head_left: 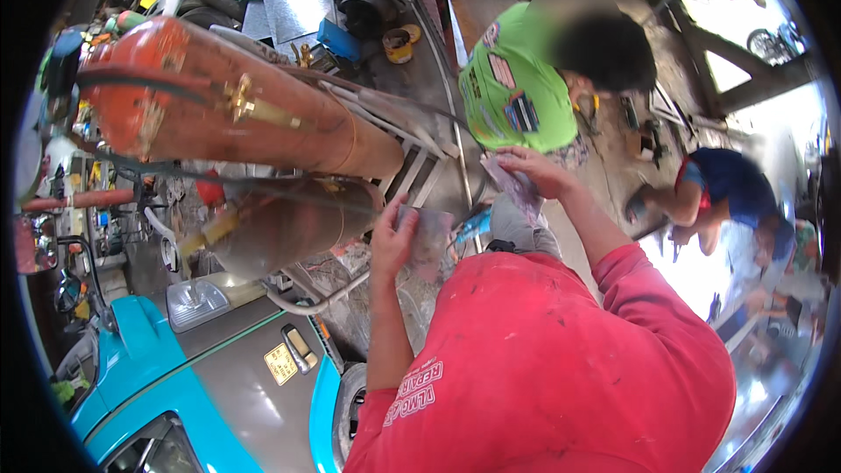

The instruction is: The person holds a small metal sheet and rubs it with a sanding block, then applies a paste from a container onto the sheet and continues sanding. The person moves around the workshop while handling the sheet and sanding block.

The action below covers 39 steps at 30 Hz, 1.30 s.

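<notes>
My left hand (pixel 392 235) is closed on the edge of a flat, thin greyish-pink piece (pixel 429 243), which hangs to the right of my fingers. Farther forward and to the right, my right hand (pixel 534 171) grips a second greyish piece (pixel 514 190), with its fingers over the top and the piece hanging below. Both pieces look smudged, and I cannot make out their material. The two are held apart, in front of my red shirt (pixel 561 350).
Two tall gas cylinders, an orange one (pixel 219 101) and a brown one (pixel 289 223), stand at my left. A turquoise and grey vehicle (pixel 245 377) is at the lower left. A person in a green shirt (pixel 517 70) is ahead; another in dark blue (pixel 723 180) crouches at right.
</notes>
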Available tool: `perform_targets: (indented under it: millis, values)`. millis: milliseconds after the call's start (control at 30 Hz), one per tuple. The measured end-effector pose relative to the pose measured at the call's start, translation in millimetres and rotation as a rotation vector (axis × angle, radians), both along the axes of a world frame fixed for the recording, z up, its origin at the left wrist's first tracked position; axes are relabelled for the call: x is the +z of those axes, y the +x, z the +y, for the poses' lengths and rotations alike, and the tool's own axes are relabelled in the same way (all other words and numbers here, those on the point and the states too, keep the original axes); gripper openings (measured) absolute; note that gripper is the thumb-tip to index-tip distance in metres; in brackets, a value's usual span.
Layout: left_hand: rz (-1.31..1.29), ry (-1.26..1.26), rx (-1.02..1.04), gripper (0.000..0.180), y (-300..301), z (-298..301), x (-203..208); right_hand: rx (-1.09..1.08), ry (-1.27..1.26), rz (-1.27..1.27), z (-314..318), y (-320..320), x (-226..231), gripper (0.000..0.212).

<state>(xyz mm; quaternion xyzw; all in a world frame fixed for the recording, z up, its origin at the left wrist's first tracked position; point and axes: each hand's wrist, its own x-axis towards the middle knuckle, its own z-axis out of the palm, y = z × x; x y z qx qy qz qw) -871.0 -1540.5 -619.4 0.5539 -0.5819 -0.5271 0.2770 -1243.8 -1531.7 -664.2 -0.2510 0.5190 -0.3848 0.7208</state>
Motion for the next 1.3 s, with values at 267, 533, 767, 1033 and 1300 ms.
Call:
perform_targets:
  millis: [267,533,767,1033,1300]
  values:
    - [-0.639,-0.044,-0.124,0.060,-112.6,-217.6,9.3,-0.080,0.270,0.110,-122.4,-110.0,-57.2,0.058]
    - [-0.884,0.015,-0.122,0.054,-119.9,-268.6,-12.5,-0.009,0.385,-0.195,-147.6,-175.0,-57.9,0.029]
    - [-0.908,0.061,-0.068,0.051,-125.3,-273.3,-6.1,-0.047,0.384,-0.212,-167.8,-182.2,-49.5,0.028]
    - [-0.786,0.181,-0.077,0.059,-110.5,-288.1,-8.3,-0.140,0.202,-0.309,-226.0,-189.0,-0.1,0.037]
    - [-0.557,0.454,-0.133,0.065,-98.6,-311.7,11.3,-0.130,0.062,-0.188,-334.3,-170.9,57.2,0.042]
